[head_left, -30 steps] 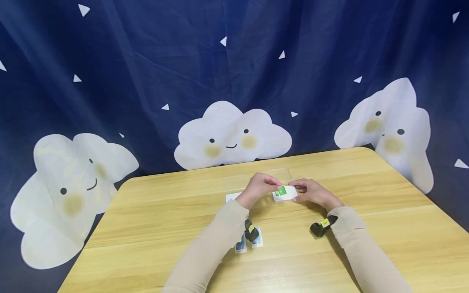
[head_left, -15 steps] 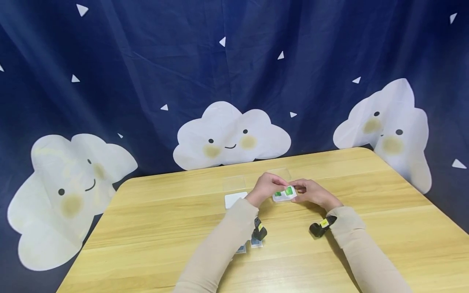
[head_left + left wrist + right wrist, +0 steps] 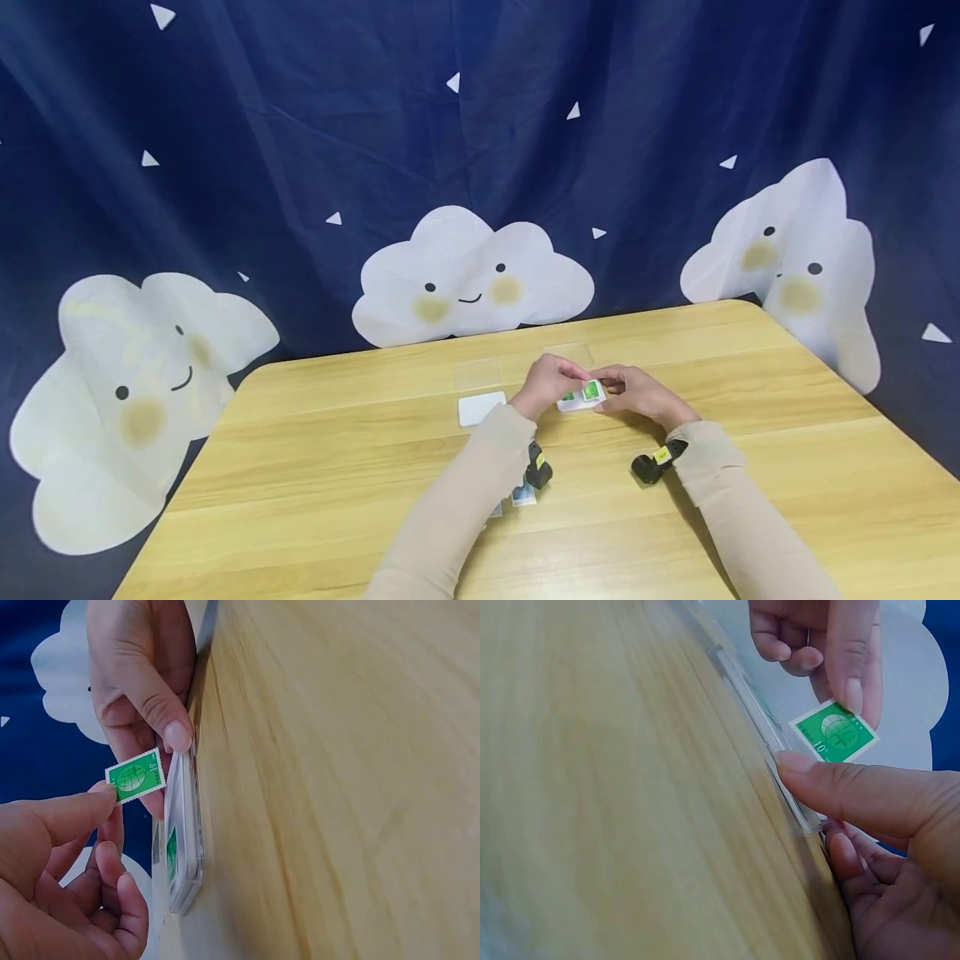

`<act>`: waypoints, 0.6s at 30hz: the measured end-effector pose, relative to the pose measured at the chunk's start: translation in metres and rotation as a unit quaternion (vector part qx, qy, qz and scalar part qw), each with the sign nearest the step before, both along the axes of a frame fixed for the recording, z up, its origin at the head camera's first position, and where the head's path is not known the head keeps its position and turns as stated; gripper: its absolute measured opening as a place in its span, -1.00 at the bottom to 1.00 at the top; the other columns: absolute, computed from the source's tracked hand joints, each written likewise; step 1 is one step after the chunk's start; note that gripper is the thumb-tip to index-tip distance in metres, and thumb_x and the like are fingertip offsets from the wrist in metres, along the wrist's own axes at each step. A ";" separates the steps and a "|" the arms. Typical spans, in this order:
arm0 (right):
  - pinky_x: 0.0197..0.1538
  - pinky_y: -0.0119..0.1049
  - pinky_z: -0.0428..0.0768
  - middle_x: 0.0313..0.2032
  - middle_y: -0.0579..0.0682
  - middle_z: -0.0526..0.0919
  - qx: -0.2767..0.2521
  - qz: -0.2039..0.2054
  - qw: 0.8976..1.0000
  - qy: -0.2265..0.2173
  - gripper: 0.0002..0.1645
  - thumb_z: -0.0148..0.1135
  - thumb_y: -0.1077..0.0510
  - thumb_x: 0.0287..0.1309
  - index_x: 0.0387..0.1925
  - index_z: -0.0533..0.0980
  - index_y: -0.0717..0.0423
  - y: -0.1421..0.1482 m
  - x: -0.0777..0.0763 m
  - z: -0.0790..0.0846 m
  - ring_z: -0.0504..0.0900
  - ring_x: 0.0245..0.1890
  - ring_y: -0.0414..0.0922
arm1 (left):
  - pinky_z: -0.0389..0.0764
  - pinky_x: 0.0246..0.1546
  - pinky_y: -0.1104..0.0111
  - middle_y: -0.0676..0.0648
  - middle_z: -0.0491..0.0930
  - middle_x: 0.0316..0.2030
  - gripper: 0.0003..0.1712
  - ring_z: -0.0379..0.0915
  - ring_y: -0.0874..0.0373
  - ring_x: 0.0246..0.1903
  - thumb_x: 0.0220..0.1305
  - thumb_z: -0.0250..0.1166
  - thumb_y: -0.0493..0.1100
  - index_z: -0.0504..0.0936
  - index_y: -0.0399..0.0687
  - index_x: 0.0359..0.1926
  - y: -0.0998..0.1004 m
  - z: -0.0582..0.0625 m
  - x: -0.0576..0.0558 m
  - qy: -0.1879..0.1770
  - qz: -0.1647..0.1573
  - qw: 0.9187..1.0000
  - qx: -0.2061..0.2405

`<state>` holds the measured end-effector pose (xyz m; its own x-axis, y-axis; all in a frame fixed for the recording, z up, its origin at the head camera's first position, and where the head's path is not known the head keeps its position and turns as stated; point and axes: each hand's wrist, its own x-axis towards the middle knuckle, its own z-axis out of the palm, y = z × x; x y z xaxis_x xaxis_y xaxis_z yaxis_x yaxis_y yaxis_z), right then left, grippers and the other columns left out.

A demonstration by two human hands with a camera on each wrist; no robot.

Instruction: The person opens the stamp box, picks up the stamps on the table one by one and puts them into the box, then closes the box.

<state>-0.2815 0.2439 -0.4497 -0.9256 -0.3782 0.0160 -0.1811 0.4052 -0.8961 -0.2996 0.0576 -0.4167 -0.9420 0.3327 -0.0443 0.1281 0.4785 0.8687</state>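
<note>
A green postage stamp [image 3: 136, 777] with a globe design is pinched between the thumb and finger of my left hand [image 3: 543, 387]. It sits tilted over the right part of a clear plastic case [image 3: 193, 859] with a white inside. On that white surface, toward the left end, lies another green stamp [image 3: 172, 853]. My right hand [image 3: 642, 395] grips the right end of the case, thumb on its near edge and fingers behind.
Left of the hands rests a white rectangular case [image 3: 480, 409]. Two clear plastic covers [image 3: 477, 374] lie farther back, near the curtain [image 3: 465, 125]. Bluish stamp-like pieces [image 3: 523, 494] are partly hidden by my left forearm.
My left hand has shifted right with its stamp, from close to the other stamp to the case's right part. My right hand has stayed on the case.
</note>
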 end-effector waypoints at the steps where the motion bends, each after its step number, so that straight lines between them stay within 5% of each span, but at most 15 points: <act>1: -0.12 -0.45 0.50 0.00 0.34 0.55 0.001 0.001 1.000 0.001 -0.30 0.39 0.32 -0.06 0.14 0.36 0.47 0.000 0.000 0.000 0.55 -0.08 0.00 | 0.42 -0.32 0.53 0.01 0.70 -0.39 -0.94 0.48 0.30 -0.36 0.10 0.36 -0.32 0.75 -0.14 -0.39 0.000 0.000 -0.001 0.000 0.005 1.000 -0.003; 18: -0.10 -0.45 0.48 0.02 0.35 0.51 0.003 -0.002 1.000 0.002 -0.30 0.39 0.32 -0.06 0.15 0.37 0.46 -0.001 0.002 0.002 0.51 -0.02 0.09 | 0.40 -0.39 0.52 0.06 0.68 -0.50 -0.92 0.43 0.33 -0.48 0.04 0.39 -0.33 0.76 -0.07 -0.44 0.005 -0.011 -0.007 0.024 0.050 0.998 -0.016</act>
